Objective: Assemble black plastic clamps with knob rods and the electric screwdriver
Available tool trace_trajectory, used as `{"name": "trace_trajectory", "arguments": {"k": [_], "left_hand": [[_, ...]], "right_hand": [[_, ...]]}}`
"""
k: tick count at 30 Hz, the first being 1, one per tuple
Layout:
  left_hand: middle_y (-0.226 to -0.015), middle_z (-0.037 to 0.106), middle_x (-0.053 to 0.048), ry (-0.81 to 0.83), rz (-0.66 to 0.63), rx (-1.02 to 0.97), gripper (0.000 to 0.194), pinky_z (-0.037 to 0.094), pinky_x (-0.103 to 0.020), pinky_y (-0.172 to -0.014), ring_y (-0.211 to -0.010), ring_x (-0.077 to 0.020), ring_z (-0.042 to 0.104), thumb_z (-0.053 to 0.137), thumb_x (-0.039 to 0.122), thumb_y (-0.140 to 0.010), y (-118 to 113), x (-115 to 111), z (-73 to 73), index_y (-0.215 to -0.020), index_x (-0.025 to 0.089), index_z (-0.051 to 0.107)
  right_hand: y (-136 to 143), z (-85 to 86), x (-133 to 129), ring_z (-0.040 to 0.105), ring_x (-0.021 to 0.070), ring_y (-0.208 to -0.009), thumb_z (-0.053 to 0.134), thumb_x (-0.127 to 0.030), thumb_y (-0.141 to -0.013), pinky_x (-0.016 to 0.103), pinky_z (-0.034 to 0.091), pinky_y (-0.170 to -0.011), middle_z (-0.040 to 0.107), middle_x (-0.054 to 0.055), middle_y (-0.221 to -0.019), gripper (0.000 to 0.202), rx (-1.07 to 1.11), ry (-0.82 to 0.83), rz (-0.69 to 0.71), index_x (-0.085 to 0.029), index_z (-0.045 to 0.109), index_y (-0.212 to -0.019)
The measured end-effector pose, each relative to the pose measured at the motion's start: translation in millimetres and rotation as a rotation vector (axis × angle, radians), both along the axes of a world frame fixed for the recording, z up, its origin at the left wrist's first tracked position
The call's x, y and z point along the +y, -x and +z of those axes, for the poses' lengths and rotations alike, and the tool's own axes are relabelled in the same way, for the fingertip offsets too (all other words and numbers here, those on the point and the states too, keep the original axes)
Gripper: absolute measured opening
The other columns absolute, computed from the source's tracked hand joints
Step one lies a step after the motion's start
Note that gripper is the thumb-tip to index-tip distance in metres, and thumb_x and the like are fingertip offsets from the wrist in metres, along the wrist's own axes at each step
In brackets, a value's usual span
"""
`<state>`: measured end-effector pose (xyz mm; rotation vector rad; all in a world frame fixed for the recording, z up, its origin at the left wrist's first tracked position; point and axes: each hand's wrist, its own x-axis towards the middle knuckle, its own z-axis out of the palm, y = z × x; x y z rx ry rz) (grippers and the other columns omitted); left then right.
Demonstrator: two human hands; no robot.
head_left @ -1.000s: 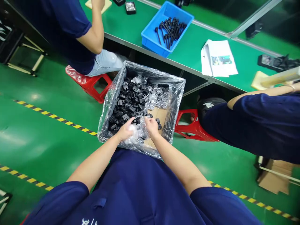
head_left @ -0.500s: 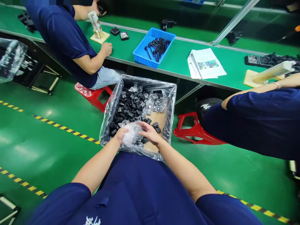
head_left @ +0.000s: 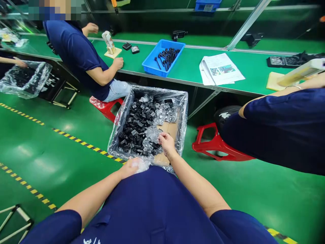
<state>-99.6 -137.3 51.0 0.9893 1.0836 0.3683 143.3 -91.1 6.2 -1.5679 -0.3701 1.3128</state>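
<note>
A box lined with clear plastic (head_left: 181,135) stands right in front of me, holding many small black plastic parts (head_left: 137,118). Some of the parts on its right side are in clear bags (head_left: 166,112), and bare cardboard (head_left: 170,128) shows at the bottom. My left hand (head_left: 130,167) is closed around a wad of crumpled clear plastic bags (head_left: 142,166), low at the box's near edge against my shirt. Over the box, my right hand (head_left: 166,143) has its fingers pinched at the edge of a clear plastic bag (head_left: 152,135) lying over the parts.
Beyond the box runs a green workbench (head_left: 188,64) with a blue bin (head_left: 149,69) of black rod-like parts and some papers (head_left: 220,69). Co-workers sit left and right on red stools (head_left: 210,144). Another plastic-lined box (head_left: 38,81) stands far left.
My left hand has drawn back toward my body with the wadded plastic. My right hand has parted from it and moved slightly right. The left co-worker's far hand has shifted.
</note>
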Motion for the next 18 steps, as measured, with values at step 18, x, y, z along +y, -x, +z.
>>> {"name": "trace_trajectory", "arguments": {"k": [18], "left_hand": [[-0.091,0.073,-0.003,0.132,0.049,0.069,0.041,0.052,-0.036,-0.092,-0.082,-0.0191,0.067,0.086,0.027,-0.059,35,56,-9.3,-0.096,0.019,0.073]], "right_hand": [[34,5.0,3,0.065,0.0194,-0.059,0.061,-0.037,-0.073,0.029,0.048,-0.056,0.07,0.002,-0.068,0.015,-0.271,0.093,0.022,-0.023,0.063,-0.076]]}}
